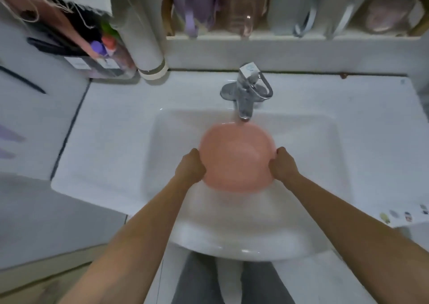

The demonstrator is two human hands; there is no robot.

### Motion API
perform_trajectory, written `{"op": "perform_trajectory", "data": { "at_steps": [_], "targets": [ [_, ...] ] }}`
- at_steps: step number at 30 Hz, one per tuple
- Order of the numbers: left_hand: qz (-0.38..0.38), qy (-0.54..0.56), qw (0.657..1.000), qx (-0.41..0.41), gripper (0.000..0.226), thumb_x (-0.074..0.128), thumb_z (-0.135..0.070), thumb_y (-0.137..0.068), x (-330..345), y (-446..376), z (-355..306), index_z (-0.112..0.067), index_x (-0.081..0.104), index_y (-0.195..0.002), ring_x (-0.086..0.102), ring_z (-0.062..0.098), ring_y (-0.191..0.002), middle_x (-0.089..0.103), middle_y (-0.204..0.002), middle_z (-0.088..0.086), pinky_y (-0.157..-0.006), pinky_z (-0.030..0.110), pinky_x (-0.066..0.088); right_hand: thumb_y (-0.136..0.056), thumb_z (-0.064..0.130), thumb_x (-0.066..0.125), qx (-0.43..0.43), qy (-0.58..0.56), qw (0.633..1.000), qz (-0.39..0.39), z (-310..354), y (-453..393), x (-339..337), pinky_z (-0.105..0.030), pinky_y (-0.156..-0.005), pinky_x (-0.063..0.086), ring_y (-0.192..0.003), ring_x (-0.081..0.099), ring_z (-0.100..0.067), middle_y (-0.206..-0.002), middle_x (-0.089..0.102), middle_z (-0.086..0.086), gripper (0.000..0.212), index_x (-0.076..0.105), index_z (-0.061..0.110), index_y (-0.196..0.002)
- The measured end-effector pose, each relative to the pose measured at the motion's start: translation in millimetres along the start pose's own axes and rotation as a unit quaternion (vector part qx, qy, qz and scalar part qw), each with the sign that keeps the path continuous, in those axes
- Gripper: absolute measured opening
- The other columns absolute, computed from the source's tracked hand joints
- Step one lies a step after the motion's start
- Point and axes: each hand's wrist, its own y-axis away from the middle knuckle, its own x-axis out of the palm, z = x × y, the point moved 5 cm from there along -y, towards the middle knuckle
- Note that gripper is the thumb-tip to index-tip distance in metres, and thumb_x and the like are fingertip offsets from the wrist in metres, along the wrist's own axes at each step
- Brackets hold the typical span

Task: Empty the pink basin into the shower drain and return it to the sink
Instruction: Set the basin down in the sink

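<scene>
A round pink basin (236, 157) sits in the bowl of the white sink (162, 141), right under the spout of the chrome tap (245, 99). My left hand (191, 165) grips the basin's left rim. On the opposite rim, my right hand (282, 164) holds on the same way. The frame is blurred, so I cannot tell whether there is water in the basin. No shower drain is in view.
A clear box with bottles (102, 57) stands at the back left, beside a grey-white cylinder (148, 48). A shelf (278, 36) with hanging cloths and bottles runs above the tap. A white card with stickers (404, 215) lies at the right.
</scene>
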Motion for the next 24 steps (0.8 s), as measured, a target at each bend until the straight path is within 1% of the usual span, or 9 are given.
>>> {"op": "perform_trajectory", "data": {
  "at_steps": [5,8,10,13,16,18,20,22,24],
  "targets": [
    [0.007,0.026,1.0,0.009,0.033,0.044,-0.005,-0.085,7.4,-32.1,7.3,-0.001,0.049,-0.118,0.065,0.041,-0.098,0.062,-0.115,0.023,-0.084,0.05,0.057,-0.089,0.001,0.037,0.028,0.0,1.0,-0.012,-1.1,-15.1,15.7,-0.041,-0.083,0.046,-0.106,0.057,-0.04,-0.118,0.057,-0.026,0.03,0.042,-0.004,-0.118],
    [0.013,0.041,0.999,0.01,0.034,0.045,-0.005,-0.084,17.5,-51.4,14.1,-0.003,0.05,-0.118,0.066,0.042,-0.098,0.064,-0.113,0.024,-0.084,0.05,0.057,-0.089,0.002,0.036,0.035,-0.002,0.999,-0.009,-3.1,-26.2,22.4,-0.036,-0.076,0.042,-0.097,0.056,-0.035,-0.118,0.057,-0.024,0.03,0.042,-0.003,-0.118],
    [0.022,0.05,0.999,0.007,0.034,0.046,-0.005,-0.083,24.9,-58.2,18.5,-0.002,0.05,-0.117,0.066,0.043,-0.099,0.064,-0.113,0.026,-0.084,0.05,0.057,-0.089,0.002,0.036,0.039,-0.005,0.999,-0.007,-5.6,-33.2,26.6,-0.034,-0.074,0.041,-0.093,0.053,-0.032,-0.118,0.058,-0.023,0.03,0.043,-0.002,-0.117],
    [0.014,0.067,0.998,0.003,0.036,0.05,-0.006,-0.084,28.4,-61.4,18.1,0.0,0.05,-0.12,0.065,0.041,-0.105,0.064,-0.117,0.025,-0.088,0.046,0.056,-0.089,0.007,0.038,0.05,-0.019,0.998,-0.014,-8.2,-40.1,29.2,-0.038,-0.079,0.044,-0.098,0.055,-0.034,-0.12,0.058,-0.021,0.032,0.043,-0.002,-0.119],
    [-0.018,0.079,0.997,0.01,0.046,0.049,-0.012,-0.09,25.8,-63.8,14.0,-0.003,0.043,-0.134,0.06,0.038,-0.114,0.061,-0.124,0.021,-0.095,0.042,0.051,-0.091,0.017,0.045,0.049,-0.039,0.998,-0.033,-6.9,-41.3,27.0,-0.039,-0.082,0.046,-0.1,0.056,-0.035,-0.12,0.058,-0.02,0.035,0.042,0.0,-0.121],
    [-0.032,0.08,0.996,0.015,0.047,0.047,-0.013,-0.092,24.1,-66.4,12.4,-0.005,0.041,-0.137,0.059,0.037,-0.115,0.061,-0.126,0.02,-0.095,0.042,0.051,-0.091,0.018,0.045,0.042,-0.032,0.997,-0.051,-6.0,-41.6,25.7,-0.041,-0.084,0.048,-0.105,0.058,-0.037,-0.119,0.059,-0.019,0.035,0.043,-0.001,-0.121],
    [-0.039,0.076,0.996,0.018,0.042,0.046,-0.01,-0.091,23.7,-68.4,10.8,-0.004,0.045,-0.133,0.06,0.038,-0.112,0.063,-0.122,0.021,-0.092,0.042,0.051,-0.089,0.011,0.042,0.039,-0.017,0.997,-0.064,-6.4,-42.6,25.7,-0.04,-0.08,0.048,-0.102,0.058,-0.036,-0.117,0.059,-0.019,0.031,0.047,-0.002,-0.117],
    [-0.041,0.078,0.996,0.026,0.036,0.043,-0.006,-0.088,23.7,-69.1,8.5,-0.001,0.051,-0.124,0.062,0.039,-0.107,0.064,-0.117,0.023,-0.089,0.042,0.053,-0.086,0.003,0.039,0.033,-0.006,0.997,-0.066,-6.0,-44.6,26.9,-0.035,-0.071,0.044,-0.094,0.057,-0.035,-0.108,0.06,-0.019,0.029,0.05,-0.003,-0.112],
    [-0.041,0.081,0.995,0.029,0.033,0.042,-0.002,-0.086,24.4,-69.0,7.3,0.002,0.054,-0.116,0.064,0.041,-0.101,0.064,-0.112,0.025,-0.086,0.046,0.056,-0.083,-0.002,0.038,0.031,0.001,0.997,-0.068,-5.0,-46.7,26.6,-0.033,-0.071,0.042,-0.093,0.057,-0.036,-0.106,0.06,-0.02,0.029,0.053,-0.004,-0.108]
  ]
}}
